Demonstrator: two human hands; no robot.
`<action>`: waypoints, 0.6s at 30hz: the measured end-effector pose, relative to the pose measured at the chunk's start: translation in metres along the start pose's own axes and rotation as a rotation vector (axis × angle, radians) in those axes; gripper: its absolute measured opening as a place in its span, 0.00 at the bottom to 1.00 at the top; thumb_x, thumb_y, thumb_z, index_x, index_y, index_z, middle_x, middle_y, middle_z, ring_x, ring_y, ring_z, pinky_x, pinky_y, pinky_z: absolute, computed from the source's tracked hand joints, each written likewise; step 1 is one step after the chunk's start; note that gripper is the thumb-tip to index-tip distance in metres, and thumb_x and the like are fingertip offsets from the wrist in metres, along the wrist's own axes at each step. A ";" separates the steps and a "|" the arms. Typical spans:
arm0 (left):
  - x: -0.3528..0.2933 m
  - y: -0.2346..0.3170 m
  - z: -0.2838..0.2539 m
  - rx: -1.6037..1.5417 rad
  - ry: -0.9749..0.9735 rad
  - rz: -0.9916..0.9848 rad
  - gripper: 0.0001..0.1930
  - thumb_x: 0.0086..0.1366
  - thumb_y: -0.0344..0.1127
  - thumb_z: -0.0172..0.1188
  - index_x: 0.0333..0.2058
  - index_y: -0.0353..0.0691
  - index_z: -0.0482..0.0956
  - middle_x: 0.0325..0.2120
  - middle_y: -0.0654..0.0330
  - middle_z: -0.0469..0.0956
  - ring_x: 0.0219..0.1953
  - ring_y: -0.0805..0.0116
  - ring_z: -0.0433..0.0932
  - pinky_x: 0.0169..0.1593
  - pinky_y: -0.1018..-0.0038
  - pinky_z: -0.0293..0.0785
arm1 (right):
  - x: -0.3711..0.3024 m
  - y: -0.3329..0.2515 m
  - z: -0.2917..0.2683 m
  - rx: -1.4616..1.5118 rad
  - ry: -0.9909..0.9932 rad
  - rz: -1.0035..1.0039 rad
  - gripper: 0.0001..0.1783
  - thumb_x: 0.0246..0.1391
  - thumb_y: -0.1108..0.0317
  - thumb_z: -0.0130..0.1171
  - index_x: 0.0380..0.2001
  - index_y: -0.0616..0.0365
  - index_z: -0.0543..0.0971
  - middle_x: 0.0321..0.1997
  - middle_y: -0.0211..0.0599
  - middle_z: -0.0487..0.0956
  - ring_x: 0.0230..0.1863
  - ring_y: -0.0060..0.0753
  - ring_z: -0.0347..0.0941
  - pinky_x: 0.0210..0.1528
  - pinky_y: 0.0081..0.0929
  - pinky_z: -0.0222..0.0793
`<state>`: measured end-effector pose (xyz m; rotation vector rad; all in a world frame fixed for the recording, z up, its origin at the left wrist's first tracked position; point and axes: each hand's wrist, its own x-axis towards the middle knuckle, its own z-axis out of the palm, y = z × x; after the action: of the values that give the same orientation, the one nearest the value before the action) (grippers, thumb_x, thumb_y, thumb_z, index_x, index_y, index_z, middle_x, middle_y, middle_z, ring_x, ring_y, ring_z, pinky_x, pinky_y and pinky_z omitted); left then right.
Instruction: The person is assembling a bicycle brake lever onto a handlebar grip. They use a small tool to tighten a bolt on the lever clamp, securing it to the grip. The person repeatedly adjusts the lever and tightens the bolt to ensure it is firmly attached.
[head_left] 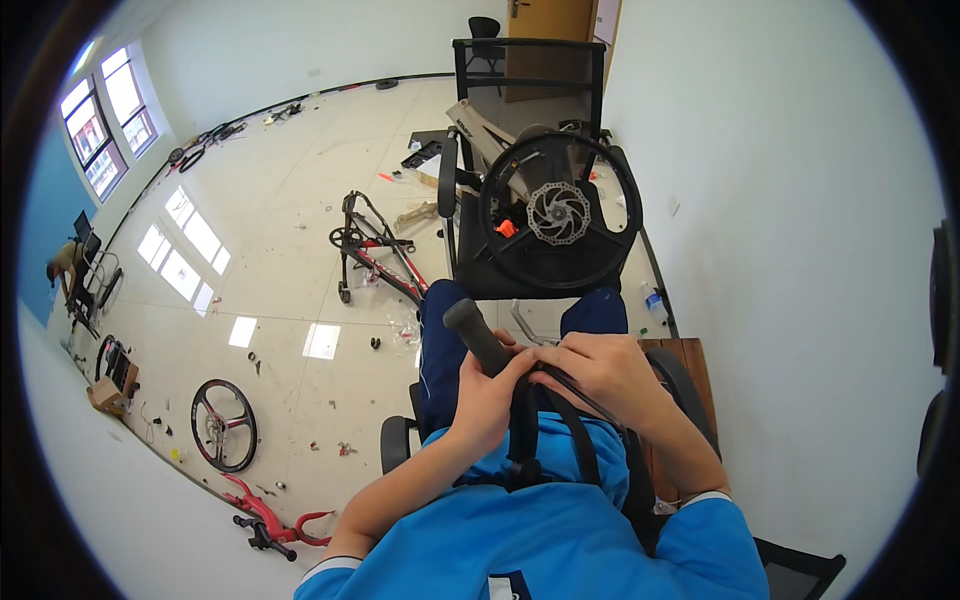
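In my lap a black handlebar (523, 430) stands tilted, its thick rubber grip (472, 326) pointing up and away from me. My left hand (487, 395) is closed round the bar just below that grip, thumb toward the right hand. Beside it, my right hand (607, 366) has its fingers pinched together on a thin black cable (580, 392), which runs down to the right. A silver brake lever (520, 322) sticks up between the hands. The fingers partly hide where cable, lever and bar meet.
Facing me, a black office chair (449, 165) carries a black wheel (486, 240) with a disc rotor (558, 213). A red-black frame (385, 268), a spoked wheel (252, 430) and a red frame part (262, 515) lie on the floor. Another person (66, 268) bends over at far left.
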<state>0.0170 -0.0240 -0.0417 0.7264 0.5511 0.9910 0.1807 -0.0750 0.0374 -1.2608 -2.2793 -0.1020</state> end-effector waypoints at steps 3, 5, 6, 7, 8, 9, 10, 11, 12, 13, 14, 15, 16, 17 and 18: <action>0.003 0.001 0.002 -0.031 0.018 -0.022 0.17 0.62 0.27 0.65 0.46 0.39 0.67 0.37 0.59 0.75 0.42 0.71 0.78 0.50 0.74 0.75 | -0.004 0.004 0.011 0.166 0.065 0.042 0.08 0.53 0.68 0.66 0.34 0.60 0.81 0.27 0.36 0.77 0.27 0.38 0.78 0.28 0.27 0.74; 0.005 0.000 0.002 -0.044 0.032 -0.037 0.17 0.62 0.28 0.65 0.45 0.39 0.67 0.36 0.60 0.75 0.42 0.71 0.78 0.49 0.74 0.75 | -0.008 0.009 0.017 0.284 0.087 0.039 0.09 0.51 0.71 0.67 0.36 0.61 0.80 0.29 0.37 0.78 0.28 0.40 0.79 0.28 0.27 0.75; 0.006 -0.001 -0.001 -0.051 0.040 -0.042 0.17 0.62 0.28 0.65 0.45 0.39 0.67 0.36 0.60 0.74 0.41 0.72 0.78 0.49 0.74 0.75 | -0.007 0.009 0.017 0.292 0.100 0.032 0.09 0.51 0.72 0.67 0.36 0.61 0.80 0.30 0.38 0.78 0.28 0.40 0.79 0.29 0.27 0.75; 0.006 -0.002 -0.003 -0.058 0.047 -0.047 0.17 0.62 0.28 0.65 0.45 0.40 0.67 0.35 0.60 0.74 0.41 0.72 0.78 0.48 0.74 0.75 | -0.007 0.008 0.017 0.301 0.114 0.026 0.10 0.51 0.73 0.67 0.37 0.61 0.80 0.30 0.38 0.79 0.29 0.41 0.79 0.29 0.27 0.76; 0.007 -0.002 -0.003 -0.058 0.057 -0.050 0.17 0.62 0.28 0.66 0.45 0.40 0.68 0.35 0.61 0.74 0.40 0.72 0.78 0.47 0.75 0.74 | -0.007 0.008 0.018 0.309 0.128 0.020 0.10 0.51 0.74 0.67 0.37 0.61 0.80 0.31 0.39 0.79 0.29 0.42 0.79 0.30 0.28 0.76; 0.009 -0.001 -0.002 -0.059 0.065 -0.058 0.17 0.61 0.28 0.66 0.45 0.40 0.68 0.35 0.61 0.74 0.40 0.73 0.78 0.46 0.75 0.74 | -0.009 0.008 0.019 0.292 0.138 0.014 0.10 0.51 0.74 0.67 0.37 0.61 0.80 0.31 0.40 0.79 0.29 0.42 0.79 0.30 0.28 0.76; 0.009 -0.001 -0.001 -0.059 0.073 -0.066 0.17 0.61 0.28 0.66 0.45 0.40 0.68 0.34 0.62 0.74 0.39 0.73 0.78 0.45 0.75 0.74 | -0.010 0.008 0.021 0.275 0.149 0.008 0.10 0.51 0.74 0.66 0.37 0.61 0.80 0.32 0.41 0.79 0.29 0.43 0.79 0.30 0.28 0.76; 0.009 -0.001 -0.002 -0.055 0.068 -0.078 0.16 0.62 0.28 0.65 0.45 0.40 0.69 0.35 0.62 0.74 0.40 0.72 0.77 0.45 0.75 0.74 | -0.012 0.008 0.022 0.257 0.159 0.003 0.10 0.51 0.74 0.66 0.37 0.61 0.79 0.32 0.41 0.79 0.29 0.43 0.79 0.30 0.28 0.76; 0.008 0.000 -0.002 -0.050 0.065 -0.084 0.14 0.63 0.27 0.63 0.45 0.40 0.70 0.35 0.62 0.75 0.40 0.71 0.77 0.45 0.74 0.74 | -0.012 0.009 0.021 0.242 0.143 0.011 0.10 0.51 0.74 0.66 0.37 0.62 0.79 0.33 0.41 0.80 0.29 0.43 0.79 0.30 0.28 0.76; 0.007 0.000 -0.003 -0.046 0.062 -0.092 0.13 0.63 0.26 0.62 0.45 0.40 0.70 0.35 0.62 0.75 0.40 0.71 0.77 0.45 0.74 0.75 | -0.012 0.009 0.020 0.226 0.126 0.019 0.10 0.51 0.74 0.66 0.37 0.62 0.79 0.33 0.42 0.80 0.30 0.43 0.80 0.30 0.27 0.76; 0.008 0.000 -0.003 -0.039 0.048 -0.085 0.12 0.63 0.27 0.62 0.44 0.40 0.71 0.35 0.62 0.75 0.40 0.71 0.77 0.45 0.73 0.74 | -0.012 0.010 0.019 0.211 0.110 0.027 0.10 0.51 0.74 0.67 0.37 0.62 0.79 0.33 0.42 0.80 0.30 0.42 0.80 0.30 0.27 0.76; 0.009 -0.001 -0.003 -0.033 0.032 -0.080 0.12 0.63 0.27 0.62 0.44 0.39 0.71 0.35 0.62 0.74 0.40 0.71 0.77 0.45 0.73 0.74 | -0.012 0.011 0.019 0.194 0.120 0.008 0.10 0.51 0.74 0.67 0.37 0.63 0.79 0.33 0.42 0.80 0.29 0.42 0.80 0.30 0.27 0.76; 0.010 -0.001 -0.004 -0.027 0.016 -0.075 0.11 0.63 0.28 0.61 0.43 0.39 0.72 0.35 0.62 0.74 0.40 0.71 0.77 0.45 0.73 0.74 | -0.012 0.012 0.020 0.178 0.131 -0.011 0.10 0.51 0.74 0.67 0.36 0.63 0.79 0.33 0.42 0.80 0.29 0.41 0.80 0.29 0.27 0.76; 0.009 -0.001 -0.005 -0.043 0.024 -0.080 0.11 0.63 0.28 0.61 0.43 0.39 0.72 0.35 0.62 0.74 0.40 0.71 0.76 0.45 0.72 0.74 | -0.012 0.013 0.021 0.162 0.141 -0.030 0.10 0.50 0.74 0.67 0.36 0.64 0.79 0.33 0.41 0.80 0.29 0.40 0.80 0.29 0.27 0.75; 0.008 0.000 -0.005 -0.057 0.028 -0.085 0.11 0.63 0.28 0.61 0.43 0.39 0.72 0.35 0.62 0.73 0.40 0.70 0.76 0.46 0.72 0.74 | -0.013 0.014 0.022 0.165 0.167 -0.039 0.09 0.50 0.75 0.67 0.35 0.64 0.79 0.32 0.41 0.80 0.28 0.40 0.80 0.28 0.26 0.75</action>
<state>0.0173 -0.0161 -0.0455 0.6339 0.5718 0.9350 0.1884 -0.0699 0.0098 -1.0824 -2.1221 -0.0307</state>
